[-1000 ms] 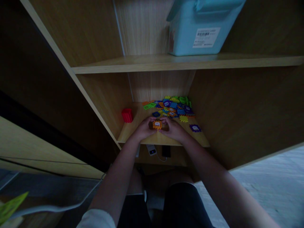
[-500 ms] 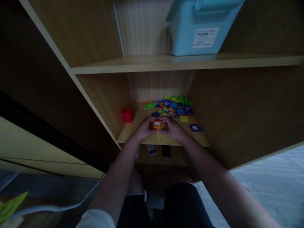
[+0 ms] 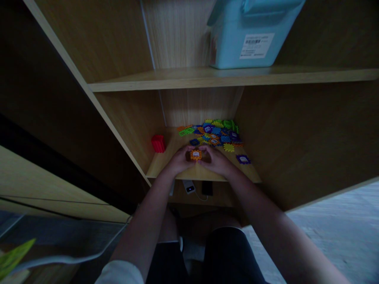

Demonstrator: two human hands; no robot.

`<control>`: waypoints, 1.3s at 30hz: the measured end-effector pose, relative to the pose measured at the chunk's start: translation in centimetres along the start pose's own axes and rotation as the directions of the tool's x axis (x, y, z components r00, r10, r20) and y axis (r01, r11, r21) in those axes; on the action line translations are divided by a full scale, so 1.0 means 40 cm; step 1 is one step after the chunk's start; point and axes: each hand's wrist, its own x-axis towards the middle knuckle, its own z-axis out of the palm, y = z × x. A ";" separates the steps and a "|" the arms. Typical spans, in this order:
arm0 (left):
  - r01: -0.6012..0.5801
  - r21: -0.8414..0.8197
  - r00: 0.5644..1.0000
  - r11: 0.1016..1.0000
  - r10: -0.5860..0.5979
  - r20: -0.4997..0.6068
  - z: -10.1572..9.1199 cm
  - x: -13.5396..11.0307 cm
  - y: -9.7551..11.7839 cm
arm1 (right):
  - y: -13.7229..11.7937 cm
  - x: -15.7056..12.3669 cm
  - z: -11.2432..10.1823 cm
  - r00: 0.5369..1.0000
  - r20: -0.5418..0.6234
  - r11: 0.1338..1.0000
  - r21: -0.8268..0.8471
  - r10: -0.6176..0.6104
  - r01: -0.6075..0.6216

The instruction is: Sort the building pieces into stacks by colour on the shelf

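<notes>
Clock directions run from the orange tile (image 3: 196, 154), which is between the hands above the shelf (image 3: 174, 142). Between nine and ten stands a red block (image 3: 158, 144). At nine, the left hand (image 3: 180, 161) has its grip pinching the tile's near edge; below, between six and seven, lies a white device (image 3: 188, 187). Toward one to two spreads a tile pile (image 3: 216, 132). At three, the right hand's (image 3: 217, 159) grip pinches the opposite edge; further out lies a purple tile (image 3: 243, 159). Toward one, higher, sits a blue bin (image 3: 233, 43).
</notes>
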 end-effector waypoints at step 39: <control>-0.016 0.030 1.000 0.999 0.016 -0.001 -0.002 -0.003 0.010 | 0.063 0.007 0.002 0.898 -0.282 0.738 -0.514 0.337 -0.438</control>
